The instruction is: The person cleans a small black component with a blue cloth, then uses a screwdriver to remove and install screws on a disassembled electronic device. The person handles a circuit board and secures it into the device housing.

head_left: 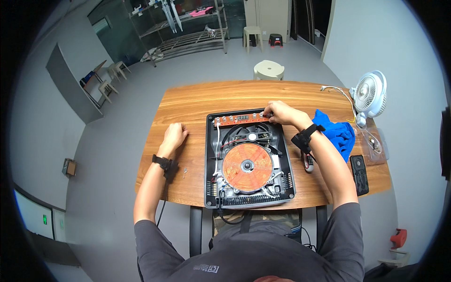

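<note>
An opened induction cooker (286, 181) lies on the wooden table in front of me, its inside facing up. It shows a round copper coil (235, 164), a black cooling fan (230, 136) and an orange-red control board (230, 121) along its far edge. At the right end of that board, my right hand (284, 114) has its fingers pinched together; what lies between them is hidden. My left hand (174, 136) rests on the table left of the cooker, fingers curled, with nothing visible in it. Small screws (185, 172) lie near my left wrist.
Right of the cooker are a tool handle (307, 162), a blue cloth (336, 134), a black case (359, 175) and a clear plastic box (378, 148). A white fan (369, 94) stands at the far right corner. A stool (269, 69) is behind the table.
</note>
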`<state>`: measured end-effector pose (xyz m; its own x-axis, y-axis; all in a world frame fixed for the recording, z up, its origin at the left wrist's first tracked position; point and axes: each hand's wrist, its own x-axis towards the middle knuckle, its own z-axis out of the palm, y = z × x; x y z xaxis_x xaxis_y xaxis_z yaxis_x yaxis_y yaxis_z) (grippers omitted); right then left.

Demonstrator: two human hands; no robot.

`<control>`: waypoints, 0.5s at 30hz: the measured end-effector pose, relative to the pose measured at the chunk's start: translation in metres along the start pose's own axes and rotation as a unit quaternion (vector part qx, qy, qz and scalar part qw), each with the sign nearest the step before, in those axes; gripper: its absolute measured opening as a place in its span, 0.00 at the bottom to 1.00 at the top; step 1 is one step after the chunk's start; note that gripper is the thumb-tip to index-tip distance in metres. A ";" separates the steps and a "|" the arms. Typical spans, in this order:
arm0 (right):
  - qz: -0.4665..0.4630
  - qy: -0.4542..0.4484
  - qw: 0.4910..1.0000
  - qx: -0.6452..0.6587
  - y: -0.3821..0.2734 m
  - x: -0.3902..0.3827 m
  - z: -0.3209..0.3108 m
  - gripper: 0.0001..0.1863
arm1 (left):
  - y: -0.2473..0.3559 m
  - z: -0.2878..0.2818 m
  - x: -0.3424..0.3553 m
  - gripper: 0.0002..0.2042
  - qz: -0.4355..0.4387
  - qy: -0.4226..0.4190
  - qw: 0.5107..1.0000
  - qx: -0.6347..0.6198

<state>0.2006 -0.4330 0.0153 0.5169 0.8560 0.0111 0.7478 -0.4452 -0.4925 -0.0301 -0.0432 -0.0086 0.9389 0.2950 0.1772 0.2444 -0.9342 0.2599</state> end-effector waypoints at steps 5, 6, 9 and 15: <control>-0.022 0.004 0.999 -0.037 -0.002 -0.001 0.003 0.22 | 0.016 -0.023 -0.009 0.06 0.009 0.017 0.997 -0.079; -0.025 0.007 0.999 -0.038 -0.001 -0.002 0.003 0.22 | 0.024 -0.029 -0.011 0.06 0.011 0.012 0.995 -0.098; -0.020 0.002 0.998 -0.055 -0.006 -0.002 0.002 0.24 | 0.032 -0.033 -0.014 0.05 0.057 0.031 0.991 -0.118; -0.007 0.015 1.000 0.014 -0.011 -0.013 -0.007 0.28 | 0.057 -0.051 -0.025 0.07 0.063 -0.009 0.986 -0.155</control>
<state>0.1885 -0.4414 0.0268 0.5188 0.8537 0.0452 0.7441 -0.4250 -0.5154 -0.0520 -0.0940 0.0498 0.9618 0.1748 0.2109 0.0425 -0.8559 0.5155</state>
